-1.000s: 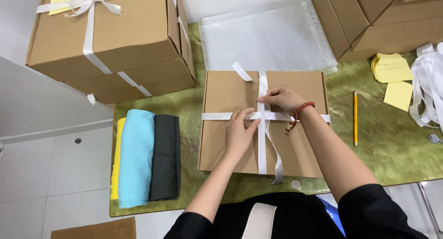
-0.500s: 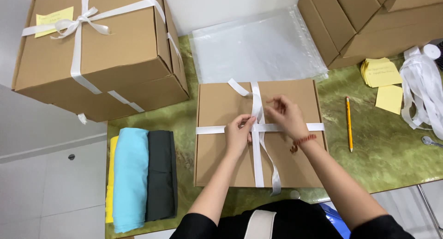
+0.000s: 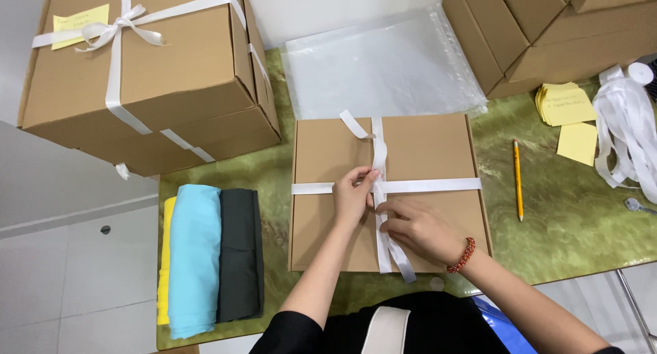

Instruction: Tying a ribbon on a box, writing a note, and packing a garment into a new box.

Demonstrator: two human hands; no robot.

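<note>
The left hand [image 3: 352, 197] and the right hand [image 3: 421, 229] cover the spot where the white ribbon [image 3: 410, 186] crosses on the flat box [image 3: 328, 155], so the knot cannot be seen. The writing on the yellow notes [image 3: 564, 104] is too small to tell. The brown boxes [image 3: 547, 32] at the top right are cut off by the edge. So is the loose ribbon pile [image 3: 626, 135]. A small metal thing [image 3: 636, 205] at the right edge is only partly seen.
</note>
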